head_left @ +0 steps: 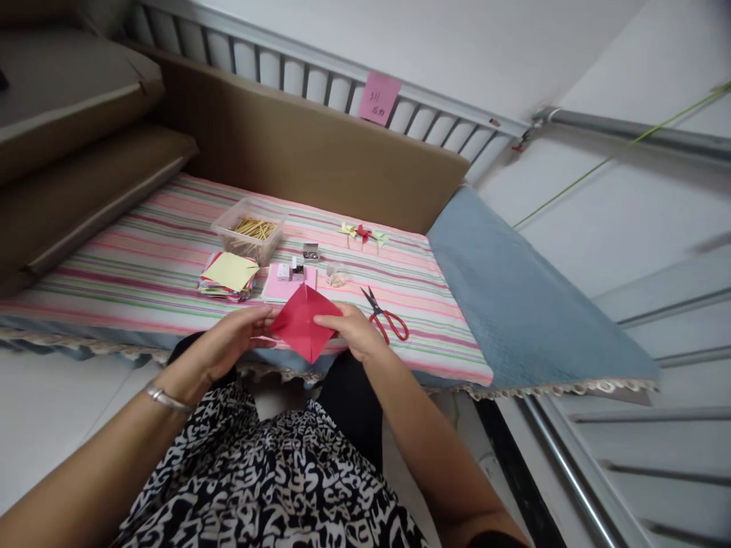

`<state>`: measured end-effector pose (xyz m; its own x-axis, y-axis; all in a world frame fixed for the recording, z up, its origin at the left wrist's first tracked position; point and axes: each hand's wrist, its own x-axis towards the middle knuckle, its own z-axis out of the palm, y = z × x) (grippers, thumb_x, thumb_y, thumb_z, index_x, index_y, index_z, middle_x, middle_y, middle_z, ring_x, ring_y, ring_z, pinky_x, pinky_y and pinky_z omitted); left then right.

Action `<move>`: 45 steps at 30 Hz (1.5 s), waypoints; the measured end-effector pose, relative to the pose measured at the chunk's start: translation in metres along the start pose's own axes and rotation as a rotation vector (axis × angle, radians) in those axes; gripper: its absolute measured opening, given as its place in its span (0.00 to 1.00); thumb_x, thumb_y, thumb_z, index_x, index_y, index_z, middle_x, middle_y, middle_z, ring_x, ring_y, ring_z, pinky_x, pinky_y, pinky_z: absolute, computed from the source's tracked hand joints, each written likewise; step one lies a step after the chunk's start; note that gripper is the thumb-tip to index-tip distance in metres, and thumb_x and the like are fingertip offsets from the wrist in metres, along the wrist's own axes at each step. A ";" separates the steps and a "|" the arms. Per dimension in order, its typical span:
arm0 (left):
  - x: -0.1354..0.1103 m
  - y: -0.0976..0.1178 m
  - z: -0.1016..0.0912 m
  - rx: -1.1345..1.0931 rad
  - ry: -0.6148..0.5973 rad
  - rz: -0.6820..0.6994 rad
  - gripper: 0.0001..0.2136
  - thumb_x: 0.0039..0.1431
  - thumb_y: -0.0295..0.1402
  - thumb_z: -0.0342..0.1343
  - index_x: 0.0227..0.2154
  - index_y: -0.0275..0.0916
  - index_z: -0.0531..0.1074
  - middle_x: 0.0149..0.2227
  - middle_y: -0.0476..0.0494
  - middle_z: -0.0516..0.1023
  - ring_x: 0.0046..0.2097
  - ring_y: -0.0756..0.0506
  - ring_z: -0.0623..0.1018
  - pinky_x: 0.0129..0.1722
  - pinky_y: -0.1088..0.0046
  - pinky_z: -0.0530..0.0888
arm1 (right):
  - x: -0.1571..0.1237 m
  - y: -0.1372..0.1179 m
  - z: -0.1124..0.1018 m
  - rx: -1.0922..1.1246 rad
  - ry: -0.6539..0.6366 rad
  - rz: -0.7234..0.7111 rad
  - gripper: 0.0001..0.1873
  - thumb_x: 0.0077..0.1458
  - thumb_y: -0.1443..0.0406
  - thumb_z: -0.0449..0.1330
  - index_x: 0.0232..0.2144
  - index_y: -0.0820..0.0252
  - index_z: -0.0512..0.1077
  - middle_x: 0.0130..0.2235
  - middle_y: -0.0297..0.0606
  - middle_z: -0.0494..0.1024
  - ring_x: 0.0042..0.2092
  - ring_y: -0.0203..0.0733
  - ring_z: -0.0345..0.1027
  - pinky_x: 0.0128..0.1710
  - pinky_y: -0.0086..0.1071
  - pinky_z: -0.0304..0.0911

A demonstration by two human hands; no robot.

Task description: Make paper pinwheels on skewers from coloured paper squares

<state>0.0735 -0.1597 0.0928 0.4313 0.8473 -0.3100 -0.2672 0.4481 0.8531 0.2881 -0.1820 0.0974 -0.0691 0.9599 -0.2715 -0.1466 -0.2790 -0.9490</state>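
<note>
A red paper square (301,322) is held like a diamond over the near edge of the striped cloth (142,251). My left hand (231,339) pinches its left corner, fingers closed on the paper. My right hand (354,329) grips its right corner the same way. A silver bracelet (165,397) sits on my left wrist. Red-handled scissors (385,316) lie just right of my right hand.
Behind the paper lie a pink sheet (282,285) with small items, a stack of coloured paper (228,275) and a clear box of wooden sticks (248,230). Three small paper pinwheels (362,234) lie farther back. A cardboard panel (320,164) stands behind; a blue cloth (514,304) lies right.
</note>
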 end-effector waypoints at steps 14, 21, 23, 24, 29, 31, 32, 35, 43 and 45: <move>0.020 -0.004 0.019 0.056 0.087 -0.039 0.15 0.36 0.32 0.71 0.31 0.34 0.79 0.27 0.42 0.82 0.25 0.46 0.77 0.26 0.72 0.72 | -0.008 -0.037 0.022 -0.989 0.332 -0.677 0.13 0.52 0.69 0.60 0.41 0.61 0.74 0.44 0.42 0.76 0.49 0.47 0.68 0.53 0.44 0.61; 0.016 -0.013 0.031 -0.246 0.217 0.096 0.12 0.36 0.27 0.69 0.27 0.33 0.77 0.25 0.46 0.81 0.25 0.49 0.76 0.27 0.75 0.72 | -0.039 0.030 0.044 -1.023 0.288 -0.978 0.15 0.56 0.72 0.54 0.43 0.53 0.73 0.58 0.42 0.68 0.63 0.47 0.53 0.61 0.49 0.56; 0.014 -0.013 0.037 -0.284 0.216 0.118 0.11 0.37 0.26 0.69 0.27 0.33 0.77 0.26 0.47 0.81 0.26 0.50 0.76 0.28 0.76 0.72 | -0.038 0.041 0.045 -1.050 0.297 -0.994 0.15 0.56 0.72 0.53 0.44 0.55 0.73 0.61 0.43 0.64 0.65 0.47 0.49 0.62 0.50 0.55; 0.013 -0.014 0.040 -0.292 0.211 0.128 0.10 0.37 0.26 0.69 0.27 0.33 0.77 0.26 0.47 0.81 0.26 0.50 0.76 0.28 0.76 0.72 | -0.037 0.044 0.045 -1.055 0.304 -1.000 0.14 0.57 0.72 0.54 0.43 0.56 0.74 0.61 0.44 0.64 0.66 0.47 0.48 0.62 0.50 0.55; 0.011 -0.017 0.047 -0.316 0.207 0.205 0.12 0.37 0.27 0.69 0.29 0.34 0.78 0.28 0.47 0.82 0.29 0.49 0.78 0.32 0.75 0.72 | -0.032 0.039 0.044 -1.010 0.342 -0.984 0.06 0.58 0.66 0.58 0.33 0.54 0.76 0.58 0.40 0.70 0.65 0.48 0.51 0.61 0.52 0.55; 0.012 -0.018 0.047 -0.318 0.214 0.217 0.13 0.36 0.27 0.70 0.29 0.34 0.78 0.29 0.46 0.82 0.30 0.49 0.78 0.32 0.75 0.72 | -0.031 0.035 0.044 -0.984 0.352 -0.979 0.07 0.58 0.66 0.58 0.32 0.54 0.76 0.56 0.41 0.71 0.64 0.48 0.52 0.61 0.51 0.56; 0.012 -0.019 0.046 -0.317 0.216 0.215 0.13 0.36 0.28 0.70 0.29 0.34 0.78 0.29 0.46 0.82 0.30 0.49 0.78 0.32 0.75 0.72 | -0.031 0.032 0.045 -0.971 0.353 -0.980 0.07 0.58 0.66 0.58 0.32 0.54 0.77 0.56 0.41 0.72 0.64 0.48 0.52 0.61 0.51 0.56; 0.012 -0.020 0.044 -0.312 0.204 0.200 0.11 0.37 0.27 0.69 0.29 0.34 0.78 0.29 0.46 0.82 0.29 0.50 0.77 0.31 0.75 0.72 | -0.029 0.026 0.045 -0.933 0.354 -0.992 0.06 0.58 0.66 0.59 0.30 0.55 0.76 0.55 0.42 0.73 0.64 0.48 0.53 0.60 0.50 0.56; 0.005 -0.023 0.045 -0.261 0.129 0.181 0.07 0.40 0.29 0.68 0.26 0.35 0.79 0.29 0.44 0.82 0.31 0.47 0.78 0.34 0.71 0.73 | -0.018 0.014 0.040 -0.857 0.374 -0.938 0.05 0.57 0.65 0.60 0.31 0.56 0.75 0.56 0.41 0.71 0.65 0.47 0.51 0.62 0.51 0.53; 0.004 -0.024 0.046 -0.278 0.134 0.176 0.06 0.40 0.29 0.68 0.25 0.36 0.79 0.29 0.44 0.82 0.31 0.47 0.77 0.35 0.71 0.73 | -0.016 0.013 0.039 -0.847 0.398 -0.933 0.04 0.57 0.65 0.60 0.30 0.55 0.75 0.56 0.40 0.71 0.65 0.47 0.51 0.62 0.51 0.53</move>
<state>0.1207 -0.1805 0.0901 0.2458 0.9400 -0.2367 -0.5597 0.3370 0.7571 0.2490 -0.2018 0.0952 0.0345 0.7640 0.6443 0.6874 0.4498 -0.5703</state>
